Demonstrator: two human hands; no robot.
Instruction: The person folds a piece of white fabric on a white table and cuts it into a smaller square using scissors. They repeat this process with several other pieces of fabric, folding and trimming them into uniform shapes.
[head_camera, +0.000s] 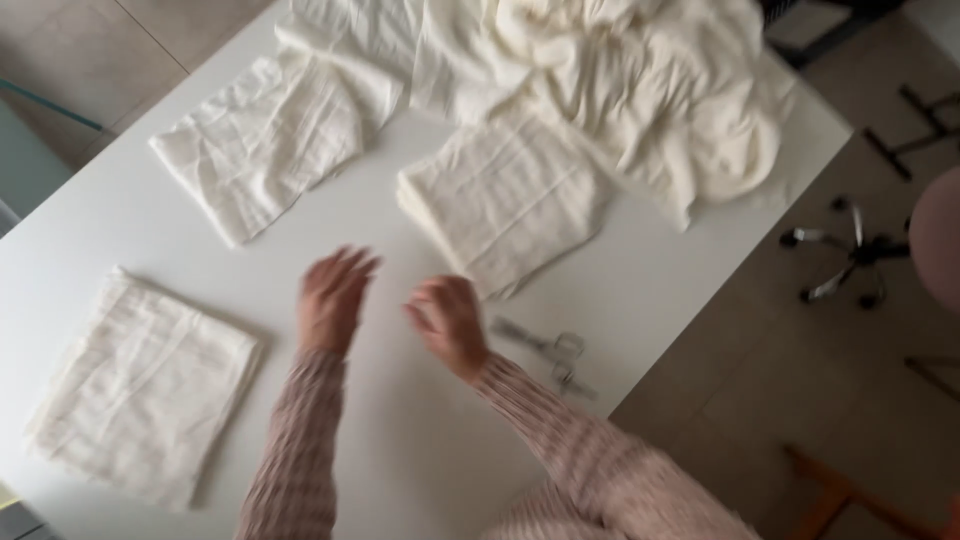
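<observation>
Folded white cloth (505, 205), a thick squared stack, lies on the white table (640, 290) at about one o'clock from our two hands, the nearest piece of fabric to them. Our left hand (335, 298) hovers over bare tabletop with its fingers spread and loose, grasping nothing; our right hand (447, 318), just beside it at three o'clock, is blurred, its fingers loosely curled and holding nothing that we can see. Both wrists come out of pink-and-white knitted sleeves (300, 450) that enter from six o'clock. A pair of metal scissors (548, 352) rests on the table just beside the right wrist, at about four o'clock from that hand. A second folded cloth (145, 385) sits well apart at eight o'clock from the left hand, near the table's edge, and a third, more rumpled one (262, 140) lies at eleven o'clock. A large heap of loose white fabric (640, 90) fills the far end of the table at twelve to one o'clock, its edge touching the stack nearest us. Off the table at three o'clock, the wheeled base of a chair (850, 255) stands on the floor.
</observation>
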